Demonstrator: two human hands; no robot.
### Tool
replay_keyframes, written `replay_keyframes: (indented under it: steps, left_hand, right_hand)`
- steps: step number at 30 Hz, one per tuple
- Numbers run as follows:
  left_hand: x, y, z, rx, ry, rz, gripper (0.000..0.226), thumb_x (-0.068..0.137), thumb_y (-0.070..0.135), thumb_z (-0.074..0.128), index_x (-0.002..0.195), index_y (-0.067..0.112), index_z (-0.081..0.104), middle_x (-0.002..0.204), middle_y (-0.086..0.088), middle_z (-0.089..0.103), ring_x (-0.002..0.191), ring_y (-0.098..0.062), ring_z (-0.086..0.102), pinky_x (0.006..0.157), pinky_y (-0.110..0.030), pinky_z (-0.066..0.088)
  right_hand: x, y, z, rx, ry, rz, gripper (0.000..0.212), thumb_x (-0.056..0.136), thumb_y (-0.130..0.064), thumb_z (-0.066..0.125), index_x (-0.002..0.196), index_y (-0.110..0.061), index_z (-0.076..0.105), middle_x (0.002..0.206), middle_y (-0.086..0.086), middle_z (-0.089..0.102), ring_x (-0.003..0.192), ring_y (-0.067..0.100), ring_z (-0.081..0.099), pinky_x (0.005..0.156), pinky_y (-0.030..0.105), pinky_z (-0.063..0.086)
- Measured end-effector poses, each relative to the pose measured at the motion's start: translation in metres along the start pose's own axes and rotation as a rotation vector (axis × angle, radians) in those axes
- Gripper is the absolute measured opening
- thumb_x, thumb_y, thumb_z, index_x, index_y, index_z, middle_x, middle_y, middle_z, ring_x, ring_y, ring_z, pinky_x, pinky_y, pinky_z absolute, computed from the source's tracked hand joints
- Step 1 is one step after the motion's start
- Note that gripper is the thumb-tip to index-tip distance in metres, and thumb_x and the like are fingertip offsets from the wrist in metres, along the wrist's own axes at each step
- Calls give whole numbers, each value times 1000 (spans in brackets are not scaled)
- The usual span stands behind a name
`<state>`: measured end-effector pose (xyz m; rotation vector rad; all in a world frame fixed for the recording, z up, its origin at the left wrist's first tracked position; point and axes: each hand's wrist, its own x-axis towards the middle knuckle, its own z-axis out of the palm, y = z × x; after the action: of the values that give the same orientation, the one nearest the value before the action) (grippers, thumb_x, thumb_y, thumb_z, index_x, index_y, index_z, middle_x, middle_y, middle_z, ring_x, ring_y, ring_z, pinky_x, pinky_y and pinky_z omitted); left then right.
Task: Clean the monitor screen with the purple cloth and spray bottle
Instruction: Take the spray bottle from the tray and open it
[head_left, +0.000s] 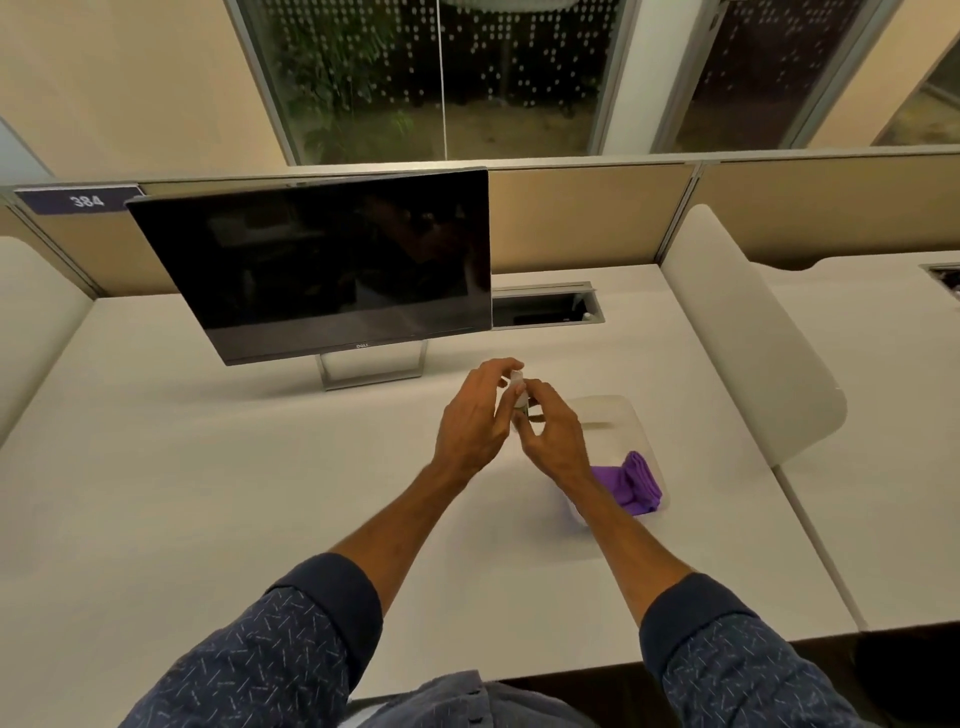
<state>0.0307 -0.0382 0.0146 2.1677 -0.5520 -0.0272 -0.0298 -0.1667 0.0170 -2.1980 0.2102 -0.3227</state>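
Observation:
A dark monitor (332, 265) stands on a metal foot at the back left of the white desk (208, 467), tilted back, screen off. In front of it both hands meet around a small white spray bottle (518, 391), held upright above the desk. My left hand (475, 415) curls its fingers round the bottle's top. My right hand (553, 431) grips the bottle's body from the right. Most of the bottle is hidden between the fingers. A folded purple cloth (631, 483) lies in a clear tray (613, 415) just right of my right wrist.
A cable slot (545, 306) opens in the desk right of the monitor. A white curved divider (748, 343) separates this desk from the one on the right. A beige partition with the sign 384 (83, 200) runs along the back.

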Motion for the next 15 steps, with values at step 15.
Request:
replay_keyframes:
  steps: [15]
  left_hand:
    - [-25,-25,-14,-151,-4,-135,34,113,33,51,137,11,60,130,-6,70,108,-11,62,99,-17,53]
  right_hand:
    - [-22,-14,30,-2,-59,-2,31,107,-15,64,137,-6,63,128,9,71,116,27,69,99,46,64]
